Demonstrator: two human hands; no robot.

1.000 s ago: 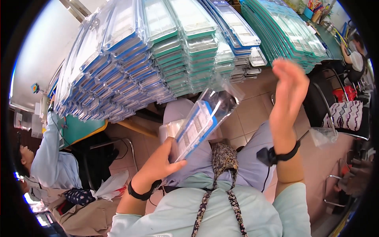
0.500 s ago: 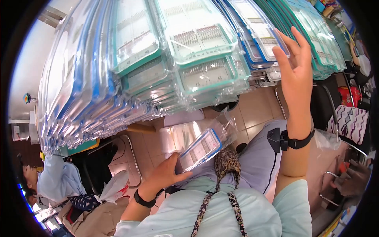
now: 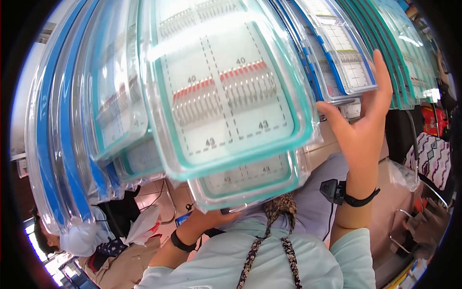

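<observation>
My right hand [image 3: 363, 120] is raised with thumb and fingers spread, close to the lower end of a blue-rimmed clear plastic case [image 3: 349, 58] in a hanging row. I cannot tell whether the fingertips touch it. Low in front of my body, my left hand [image 3: 204, 219] has its fingers curled at a smaller blue-rimmed case, now almost wholly covered. A large teal-rimmed clear case [image 3: 231, 156] in plastic film hides those fingertips. Rows of thin metallic strips with red ends show inside it. Beneath it juts a second teal-rimmed case [image 3: 284, 180].
More wrapped blue-rimmed cases [image 3: 53, 120] hang at the left, and teal-rimmed ones [image 3: 402, 67] at the far right. Another person [image 3: 79, 238] sits at the lower left beside a white plastic bag [image 3: 144, 226]. A patterned cloth [image 3: 428, 154] drapes at the right.
The hanging cases now look larger and reach lower, covering the small case at my left hand. My right hand has shifted slightly right and down, its fingers still spread.
</observation>
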